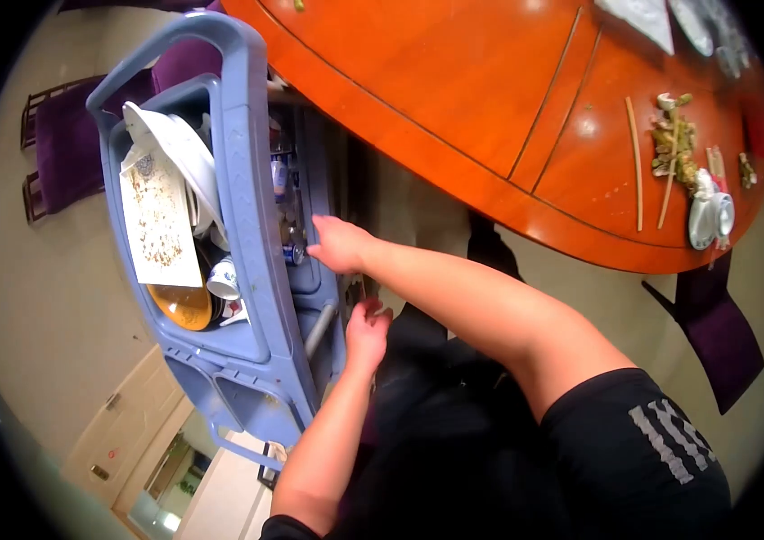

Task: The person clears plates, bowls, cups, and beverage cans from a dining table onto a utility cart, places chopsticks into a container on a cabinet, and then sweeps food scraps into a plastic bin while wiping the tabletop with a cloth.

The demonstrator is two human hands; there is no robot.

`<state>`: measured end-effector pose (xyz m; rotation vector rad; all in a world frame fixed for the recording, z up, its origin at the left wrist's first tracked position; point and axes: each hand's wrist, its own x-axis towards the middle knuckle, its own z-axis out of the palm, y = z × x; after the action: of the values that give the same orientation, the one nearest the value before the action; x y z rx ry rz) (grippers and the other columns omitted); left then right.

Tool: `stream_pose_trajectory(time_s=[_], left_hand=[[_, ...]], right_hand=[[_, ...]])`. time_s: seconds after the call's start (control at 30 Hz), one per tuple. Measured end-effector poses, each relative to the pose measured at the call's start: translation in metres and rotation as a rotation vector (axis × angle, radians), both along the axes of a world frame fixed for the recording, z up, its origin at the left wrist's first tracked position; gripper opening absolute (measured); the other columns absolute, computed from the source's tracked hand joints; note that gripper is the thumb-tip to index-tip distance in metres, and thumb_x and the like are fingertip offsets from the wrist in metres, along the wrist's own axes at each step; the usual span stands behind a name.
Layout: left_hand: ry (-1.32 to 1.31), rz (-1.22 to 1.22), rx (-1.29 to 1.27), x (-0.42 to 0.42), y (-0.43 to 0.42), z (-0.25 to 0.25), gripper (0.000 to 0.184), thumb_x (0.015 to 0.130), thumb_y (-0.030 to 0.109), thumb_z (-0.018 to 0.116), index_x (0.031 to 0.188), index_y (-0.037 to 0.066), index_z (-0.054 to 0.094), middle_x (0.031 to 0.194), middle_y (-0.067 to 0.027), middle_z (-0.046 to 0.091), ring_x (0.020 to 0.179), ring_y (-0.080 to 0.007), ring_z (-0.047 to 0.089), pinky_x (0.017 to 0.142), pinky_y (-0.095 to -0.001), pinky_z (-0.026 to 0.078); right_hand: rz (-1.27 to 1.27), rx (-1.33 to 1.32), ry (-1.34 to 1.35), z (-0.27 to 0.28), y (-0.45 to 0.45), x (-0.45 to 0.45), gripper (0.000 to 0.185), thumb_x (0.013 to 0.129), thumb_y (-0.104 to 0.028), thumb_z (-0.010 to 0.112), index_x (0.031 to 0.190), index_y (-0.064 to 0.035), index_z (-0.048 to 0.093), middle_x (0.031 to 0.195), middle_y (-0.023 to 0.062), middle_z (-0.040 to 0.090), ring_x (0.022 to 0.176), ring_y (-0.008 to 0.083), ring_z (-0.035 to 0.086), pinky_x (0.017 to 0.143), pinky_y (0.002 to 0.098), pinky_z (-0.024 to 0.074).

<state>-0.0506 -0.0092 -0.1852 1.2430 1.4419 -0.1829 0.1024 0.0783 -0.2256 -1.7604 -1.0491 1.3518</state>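
Observation:
My right hand reaches to the side of a blue-grey plastic cart, its fingertips close to a blue drink can on the cart's lower shelf. Whether they touch the can is hard to make out. Its thumb and fingers look apart, with nothing visible between them. Lower down, my left hand hovers beside the cart's grey post, fingers loosely bent and apart, holding nothing that shows. Another can and clear containers, partly hidden, sit on that lower shelf.
The cart's top tray carries a white bowl, a stained white rectangular plate, a patterned cup and an orange-brown plate. An orange wooden table borders the cart, with chopsticks and food scraps. Purple chairs stand around.

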Motion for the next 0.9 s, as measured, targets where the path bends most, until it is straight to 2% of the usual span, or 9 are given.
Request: stream_pose_trajectory(time_s=[0.17,0.23,0.33,0.4,0.47,0.6,0.73,0.87,0.9], left_hand=[[-0.215,-0.117,-0.084,0.014,0.007,0.028,0.038,0.083,0.005,0.064,0.116,-0.006,0.050,0.081,-0.0109,0.066,0.071,-0.0156,0.064,0.063,-0.0258,0.050],[-0.214,-0.156,-0.069,0.005,0.019,0.027,0.018,0.086,0.008,0.064,0.097,-0.005,0.058,0.066,-0.0064,0.063,0.059,-0.0115,0.062,0.054,-0.0246,0.048],[-0.088,-0.178,-0.099,0.026,0.031,0.067,0.034,0.094,0.026,0.056,0.076,-0.002,0.058,0.054,-0.0066,0.058,0.049,-0.0127,0.059,0.046,-0.0262,0.046],[-0.113,-0.188,-0.104,0.031,0.037,0.057,0.039,0.096,0.031,0.053,0.075,-0.002,0.058,0.052,-0.0078,0.057,0.048,-0.0134,0.059,0.048,-0.0261,0.047],[-0.067,-0.222,-0.058,0.044,0.040,0.062,0.032,0.095,0.026,0.054,0.078,-0.001,0.057,0.057,-0.0086,0.060,0.050,-0.0137,0.059,0.049,-0.0258,0.048],[-0.047,-0.042,0.004,0.059,0.048,0.071,0.021,0.092,0.019,0.058,0.086,-0.001,0.057,0.072,-0.0087,0.065,0.058,-0.0142,0.061,0.054,-0.0262,0.049],[0.021,-0.016,0.026,0.077,0.046,0.089,0.017,0.090,0.016,0.059,0.090,-0.001,0.058,0.077,-0.0084,0.066,0.063,-0.0145,0.063,0.057,-0.0265,0.050],[0.092,-0.102,0.139,0.084,0.038,0.084,0.013,0.087,0.012,0.060,0.091,-0.001,0.059,0.076,-0.0087,0.065,0.063,-0.0156,0.063,0.059,-0.0271,0.050],[0.106,-0.044,0.123,0.092,0.036,0.087,0.012,0.086,0.011,0.059,0.089,-0.001,0.059,0.075,-0.0086,0.066,0.063,-0.0153,0.063,0.060,-0.0271,0.050]], right_hand=[[-0.068,0.075,-0.060,0.058,-0.120,0.086,0.040,0.080,-0.025,0.065,0.111,-0.0022,0.057,0.100,0.0213,0.064,0.096,0.0379,0.061,0.085,0.0431,0.0487],[-0.184,-0.031,-0.006,0.079,-0.161,0.111,0.042,0.081,-0.027,0.067,0.114,-0.0031,0.057,0.103,0.0188,0.065,0.097,0.0333,0.063,0.085,0.0394,0.0498],[-0.473,-0.079,-0.053,0.129,-0.224,0.177,0.037,0.083,-0.026,0.067,0.111,-0.0029,0.061,0.100,0.0147,0.068,0.094,0.0235,0.065,0.083,0.0337,0.0514],[-0.566,-0.037,-0.217,0.122,-0.253,0.236,0.032,0.085,-0.023,0.066,0.108,-0.0011,0.061,0.091,0.0113,0.067,0.084,0.0193,0.065,0.075,0.0307,0.0522],[-0.965,-0.056,0.291,0.132,-0.257,0.314,0.021,0.090,-0.019,0.061,0.098,0.0000,0.059,0.080,0.0066,0.061,0.065,0.0148,0.062,0.057,0.0259,0.0500],[-1.422,0.183,0.536,0.085,-0.270,0.479,0.021,0.093,-0.021,0.053,0.101,-0.0015,0.052,0.086,0.0108,0.060,0.073,0.0208,0.063,0.058,0.0306,0.0527],[-1.687,-0.010,0.402,0.057,-0.257,0.593,0.029,0.092,-0.020,0.053,0.110,0.0033,0.050,0.100,0.0163,0.061,0.076,0.0242,0.065,0.054,0.0300,0.0533],[-1.960,-0.030,0.443,0.060,-0.254,0.652,0.030,0.090,-0.019,0.055,0.105,0.0073,0.055,0.095,0.0165,0.063,0.072,0.0259,0.066,0.047,0.0295,0.0496],[-2.087,-0.277,0.122,0.037,-0.263,0.669,0.028,0.088,-0.019,0.056,0.098,0.0067,0.058,0.089,0.0156,0.064,0.069,0.0256,0.065,0.043,0.0299,0.0469]])
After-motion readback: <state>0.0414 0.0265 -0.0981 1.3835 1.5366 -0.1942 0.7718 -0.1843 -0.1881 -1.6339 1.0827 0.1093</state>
